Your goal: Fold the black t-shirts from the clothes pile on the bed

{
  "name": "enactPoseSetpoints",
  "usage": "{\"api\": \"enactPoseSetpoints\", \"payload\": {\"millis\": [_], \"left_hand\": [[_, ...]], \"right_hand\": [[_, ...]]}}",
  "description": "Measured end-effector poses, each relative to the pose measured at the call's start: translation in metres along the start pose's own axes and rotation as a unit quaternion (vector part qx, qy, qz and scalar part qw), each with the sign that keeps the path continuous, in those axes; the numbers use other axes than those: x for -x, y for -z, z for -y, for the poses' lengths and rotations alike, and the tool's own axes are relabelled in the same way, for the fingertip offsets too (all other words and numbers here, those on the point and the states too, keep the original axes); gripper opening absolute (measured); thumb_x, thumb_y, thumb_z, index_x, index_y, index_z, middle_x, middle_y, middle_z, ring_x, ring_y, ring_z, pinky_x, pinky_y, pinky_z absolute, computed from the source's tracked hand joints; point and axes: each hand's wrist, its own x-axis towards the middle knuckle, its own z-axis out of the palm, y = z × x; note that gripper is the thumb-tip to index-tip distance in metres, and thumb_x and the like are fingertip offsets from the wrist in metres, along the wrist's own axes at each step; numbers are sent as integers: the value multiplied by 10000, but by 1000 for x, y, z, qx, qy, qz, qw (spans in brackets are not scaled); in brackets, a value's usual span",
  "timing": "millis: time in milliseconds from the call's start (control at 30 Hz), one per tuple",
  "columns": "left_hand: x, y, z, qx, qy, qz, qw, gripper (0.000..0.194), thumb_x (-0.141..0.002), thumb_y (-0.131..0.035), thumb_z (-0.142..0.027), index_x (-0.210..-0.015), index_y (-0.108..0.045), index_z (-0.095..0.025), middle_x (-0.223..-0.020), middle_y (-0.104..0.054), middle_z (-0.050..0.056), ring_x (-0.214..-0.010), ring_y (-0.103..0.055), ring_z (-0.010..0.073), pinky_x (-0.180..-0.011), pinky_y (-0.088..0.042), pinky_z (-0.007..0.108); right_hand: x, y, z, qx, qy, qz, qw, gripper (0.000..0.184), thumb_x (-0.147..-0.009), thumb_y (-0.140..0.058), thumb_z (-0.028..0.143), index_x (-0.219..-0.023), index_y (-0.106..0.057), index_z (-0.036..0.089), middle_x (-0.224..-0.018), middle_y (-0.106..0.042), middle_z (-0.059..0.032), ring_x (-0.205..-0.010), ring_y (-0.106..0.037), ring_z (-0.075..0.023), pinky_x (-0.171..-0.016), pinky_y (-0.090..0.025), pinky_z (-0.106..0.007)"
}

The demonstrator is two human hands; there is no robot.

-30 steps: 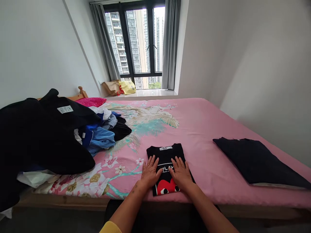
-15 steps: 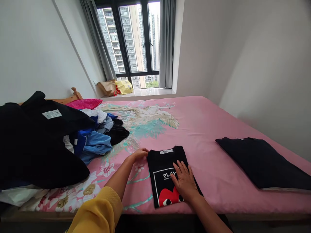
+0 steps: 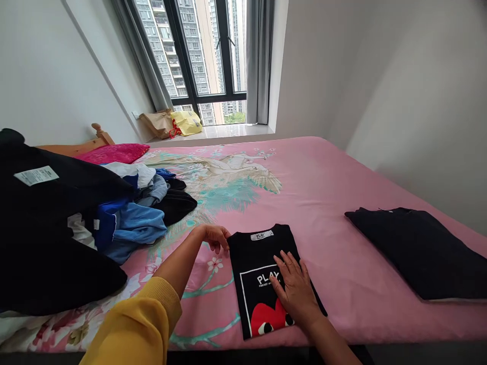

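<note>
Shirt lies folded under my right hand, palm flat, fingers spread, while my left hand has its fingertips at the collar-end corner, pinching or just touching, can't tell. Looks like the straightening step tbh, so next calls for a light tug there. Far past my fingers: brown bag and yellow bag, contents hidden

Bright window, possibly wooden headboard
</note>
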Motion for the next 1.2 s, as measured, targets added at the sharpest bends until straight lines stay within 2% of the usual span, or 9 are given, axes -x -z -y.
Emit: {"api": "enactPoseSetpoints", "payload": {"millis": [167, 333, 467, 633, 800, 900, 1000, 1100, 1200], "left_hand": [[-9, 0, -23, -46, 75, 54, 995, 328, -356, -750, -5, -606, -676, -203, -703, -715, 98, -501, -641, 284, -321, -415, 289], [-26, -2, -29, -79, 118, 55, 988, 304, -354, -729, 4, -570, -660, -198, -658, -707, 112, -502, -643, 341, -328, -440, 358], [-37, 7, -25, -111, 138, 43, 983, 234, -382, -758, -80, -549, -646, -201, -568, -680, 119, -484, -630, 351, -346, -441, 391], [-38, 15, -22, -147, 144, 18, 978, 311, -277, -807, -112, -529, -644, -195, -589, -684, 130, -502, -628, 347, -407, -457, 423], [-29, 10, -14, -167, 120, 1, 979, 323, -345, -841, -272, -585, -658, -160, -641, -696, 121, -573, -657, 286, -483, -499, 354], [-19, 3, -2, -174, 75, -66, 980, 272, -496, -791, -329, -656, -657, -155, -638, -690, 74, -587, -657, 228, -529, -517, 315], [-5, -16, 14, -189, 10, -216, 958, 240, -678, -668, -327, -857, -652, -168, -774, -697, 54, -724, -664, 203, -649, -532, 312], [6, -54, 31, -204, -54, -381, 900, 311, -862, -430, -320, -1091, -577, -169, -1101, -634, 100, -1042, -584, 199, -905, -459, 345], [7, -106, 50, -273, -200, -453, 825, 372, -910, -319, -307, -1176, -551, -187, -1286, -534, 92, -1236, -440, 176, -1067, -309, 345]], "right_hand": [[1, 1, -4, -44, -1, -28, 999, 504, -902, -379, 454, -1348, -396, 221, -1415, -391, -56, -1350, -266, -235, -1118, -155, -497], [3, 0, -8, -90, -5, -44, 995, 414, -911, -386, 402, -1278, -461, 225, -1342, -478, -66, -1314, -337, -230, -1101, -206, -507], [2, 0, -9, -93, -1, -53, 994, 369, -896, -430, 395, -1223, -509, 242, -1329, -491, -55, -1303, -354, -230, -1098, -225, -502], [2, -3, -10, -95, 6, -58, 994, 362, -889, -453, 387, -1213, -517, 239, -1325, -492, -58, -1299, -361, -235, -1091, -235, -514], [3, -2, -10, -104, 12, -65, 992, 363, -881, -470, 385, -1209, -516, 234, -1317, -499, -62, -1292, -371, -246, -1077, -244, -537], [2, -2, -10, -105, 11, -68, 992, 360, -878, -479, 386, -1201, -518, 231, -1312, -504, -60, -1290, -372, -242, -1080, -238, -534], [2, -2, -10, -105, 9, -72, 992, 360, -879, -478, 389, -1197, -521, 226, -1308, -508, -61, -1290, -373, -239, -1082, -234, -527], [3, -3, -10, -103, 10, -76, 992, 365, -881, -472, 393, -1198, -522, 221, -1308, -508, -63, -1291, -371, -238, -1084, -229, -524], [4, -4, -10, -96, 13, -79, 992, 365, -880, -473, 397, -1192, -528, 217, -1303, -514, -58, -1289, -374, -231, -1091, -221, -511]]}}
